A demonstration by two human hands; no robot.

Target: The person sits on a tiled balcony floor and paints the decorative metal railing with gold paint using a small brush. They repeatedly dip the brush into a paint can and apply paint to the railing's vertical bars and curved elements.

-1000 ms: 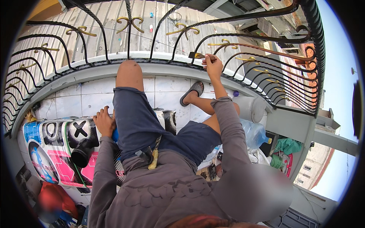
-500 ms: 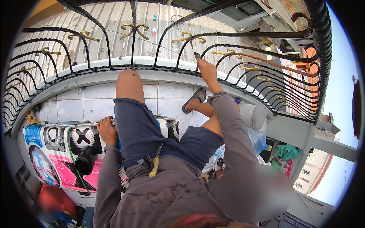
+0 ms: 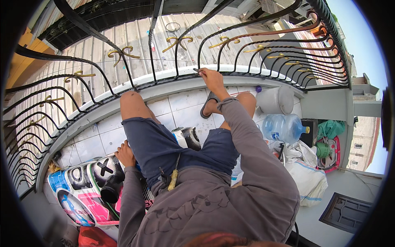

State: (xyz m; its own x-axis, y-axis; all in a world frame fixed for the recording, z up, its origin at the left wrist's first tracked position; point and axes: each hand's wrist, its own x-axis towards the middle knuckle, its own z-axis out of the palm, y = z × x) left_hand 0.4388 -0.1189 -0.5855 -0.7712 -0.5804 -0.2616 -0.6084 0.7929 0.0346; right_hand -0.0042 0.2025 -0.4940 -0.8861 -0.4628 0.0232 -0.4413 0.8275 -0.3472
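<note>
My right hand (image 3: 212, 80) reaches to the black railing (image 3: 176, 61) and pinches a small dark tool that looks like a paintbrush (image 3: 196, 70). Its tip lies close to the bottom of a railing bar, above the white ledge (image 3: 160, 75); I cannot tell whether it touches. Beside my left thigh, my left hand (image 3: 125, 154) rests with fingers apart on the edge of a long padded thing (image 3: 88, 195) with a white, pink, blue and black print. On that padded thing sits a black cylindrical object (image 3: 112, 189). The railing has gold curled ornaments (image 3: 177, 43).
To the right are a whitish bucket (image 3: 276, 100), a clear blue water jug (image 3: 284, 127), a white sack (image 3: 306, 181) and a pink-rimmed basket (image 3: 335, 152) with green things. White floor tiles (image 3: 187, 100) lie underfoot. Corrugated roofing (image 3: 131, 37) shows beyond the railing.
The view has swung to the right, showing more of the jug and sack. My right hand has come down along the railing with the paintbrush, toward its lower rail. My left hand stays on the padded thing.
</note>
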